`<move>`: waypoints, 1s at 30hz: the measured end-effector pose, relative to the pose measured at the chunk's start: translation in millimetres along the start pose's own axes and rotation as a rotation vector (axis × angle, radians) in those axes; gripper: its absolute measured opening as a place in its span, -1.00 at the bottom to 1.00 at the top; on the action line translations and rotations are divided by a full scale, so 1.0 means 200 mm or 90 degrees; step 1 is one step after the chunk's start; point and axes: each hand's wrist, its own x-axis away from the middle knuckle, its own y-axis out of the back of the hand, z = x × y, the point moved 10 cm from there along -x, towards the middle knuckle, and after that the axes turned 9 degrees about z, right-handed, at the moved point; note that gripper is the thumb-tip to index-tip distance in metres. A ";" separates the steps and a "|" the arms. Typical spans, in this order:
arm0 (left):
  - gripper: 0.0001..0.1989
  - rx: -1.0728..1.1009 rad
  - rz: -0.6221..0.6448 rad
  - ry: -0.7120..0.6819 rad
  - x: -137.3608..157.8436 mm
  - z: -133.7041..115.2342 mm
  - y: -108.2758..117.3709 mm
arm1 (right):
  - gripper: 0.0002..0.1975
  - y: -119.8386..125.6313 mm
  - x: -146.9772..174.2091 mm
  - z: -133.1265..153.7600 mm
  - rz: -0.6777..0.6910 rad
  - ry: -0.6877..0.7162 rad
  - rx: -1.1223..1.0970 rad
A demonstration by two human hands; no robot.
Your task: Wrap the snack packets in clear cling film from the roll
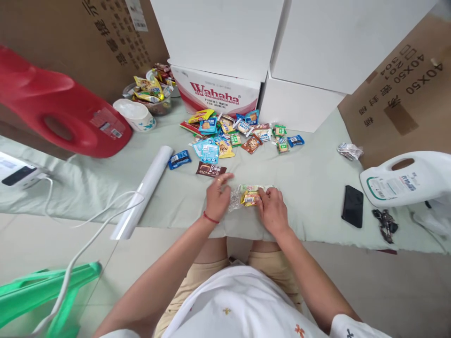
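Note:
In front of me at the table edge lies a clear plastic bag with a yellow snack packet and a green-and-white wrapped piece in it. My right hand is closed on the bag's right part, thumb and fingertips at the yellow packet. Beside the bag's crinkled left end is my left hand, its index finger stretched out and apart from the thumb; whether it touches the plastic I cannot tell. Just beyond it lies a dark brown cocoa packet. Farther back, several small wrapped snacks are piled.
A Wahaha carton and white boxes stand behind the pile. To the left are a plastic roll, a paper cup, a snack bowl and a red jug. On the right lie a phone, keys and a white jug.

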 end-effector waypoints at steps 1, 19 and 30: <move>-0.55 -0.049 -0.040 0.035 0.01 0.03 0.06 | -0.54 0.00 0.00 0.00 0.006 0.001 0.003; -0.91 -0.099 0.267 0.266 -0.02 -0.03 -0.10 | -0.65 0.00 -0.04 0.03 0.066 0.057 -0.017; -0.60 -0.344 0.222 0.111 0.02 -0.34 -0.44 | -0.29 -0.08 0.08 0.07 0.033 0.118 -0.029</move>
